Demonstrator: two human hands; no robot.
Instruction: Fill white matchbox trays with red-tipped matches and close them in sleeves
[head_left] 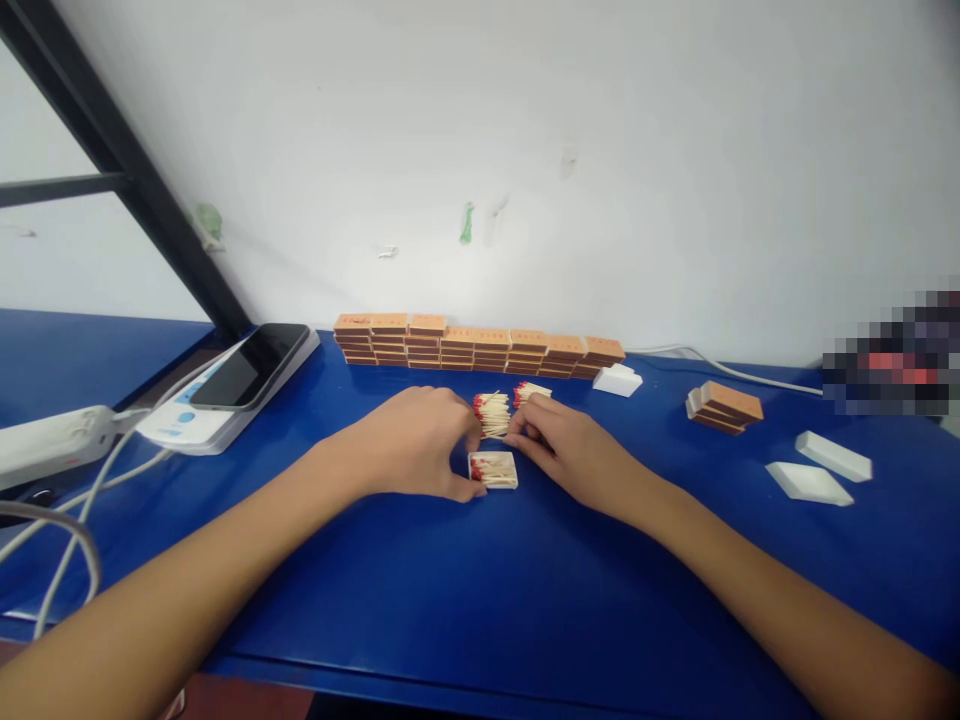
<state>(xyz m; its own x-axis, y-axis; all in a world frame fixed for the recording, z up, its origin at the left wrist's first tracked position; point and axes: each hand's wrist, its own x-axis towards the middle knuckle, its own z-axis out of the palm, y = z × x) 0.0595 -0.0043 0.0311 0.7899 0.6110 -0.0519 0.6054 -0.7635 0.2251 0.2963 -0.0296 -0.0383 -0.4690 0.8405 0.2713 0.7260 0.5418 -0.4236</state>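
Observation:
A small white matchbox tray [504, 483] holding red-tipped matches [491, 468] lies on the blue table. My left hand [420, 440] curves around its left end, thumb at the near corner and index finger by the far side. Just beyond the tray is a loose pile of matches [493, 415] with red heads to the left. Another pile of matches [531, 394] lies behind my right hand [562, 440], which partly covers it. The right fingers are curled together, their tips at the right end of the first pile; whatever they pinch is hidden.
Stacked matchboxes [480, 345] form a low wall at the back. White trays [618, 380] [810, 483] and a few matchboxes [726, 405] lie to the right. A phone [251, 368] rests on a white box [176, 425] at left, near a power strip [56, 445] and cables.

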